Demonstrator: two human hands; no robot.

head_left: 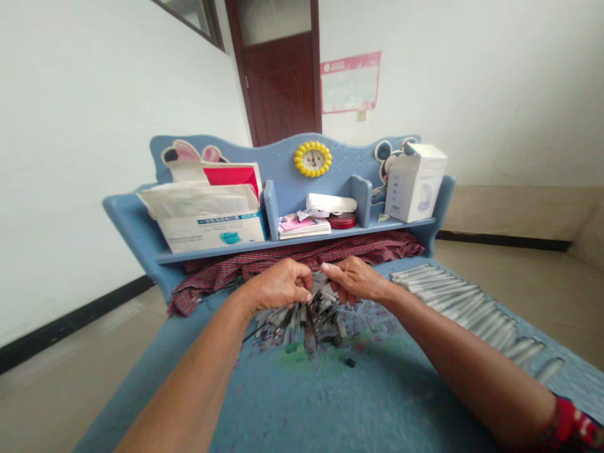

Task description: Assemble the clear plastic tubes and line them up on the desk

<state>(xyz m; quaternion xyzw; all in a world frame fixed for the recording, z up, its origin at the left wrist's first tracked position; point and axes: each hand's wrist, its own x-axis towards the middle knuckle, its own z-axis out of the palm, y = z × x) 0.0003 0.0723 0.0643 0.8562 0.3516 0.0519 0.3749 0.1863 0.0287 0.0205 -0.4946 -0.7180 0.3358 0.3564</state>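
Observation:
On the blue desk lies a jumbled pile of pen parts, grey, clear and black. My left hand is over the pile's upper left, thumb and fingers pinched together; what they hold, if anything, is too small to make out. Close to its right, my right hand has curled fingers and its thumb pressed on a small greyish piece that looks like a pen part. A small black cap sits apart, in front of the pile. Along the right side several clear pens lie side by side in a row.
A blue shelf stands at the desk's back, holding a mask box, a stack of papers, a red round tin and a white box. Below it is bunched checked cloth. A yellow clock is on the backboard.

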